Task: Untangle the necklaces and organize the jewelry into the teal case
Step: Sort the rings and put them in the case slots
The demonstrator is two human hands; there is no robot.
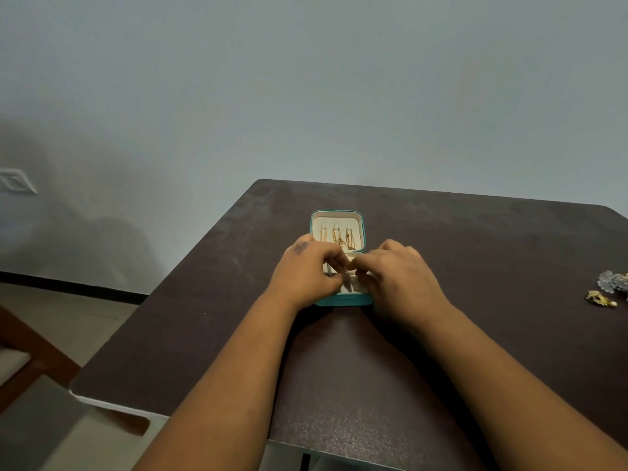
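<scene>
The teal case [343, 300] lies open in the middle of the dark table, its cream-lined lid [337, 219] laid flat at the far side. Gold necklaces [339, 237] hang from the lid's hooks. My left hand [304, 275] and my right hand [399, 278] sit over the case's lower tray, fingers curled, fingertips meeting above the compartments. They seem to pinch something small there; the item itself is hidden by the fingers. Most of the tray is covered by my hands.
The dark table [475, 253] stands against a pale wall. At its right edge lie a gold jewelry piece [600, 298] and a silvery cluster piece [613, 281]. A wooden chair [23, 351] stands at the lower left, off the table.
</scene>
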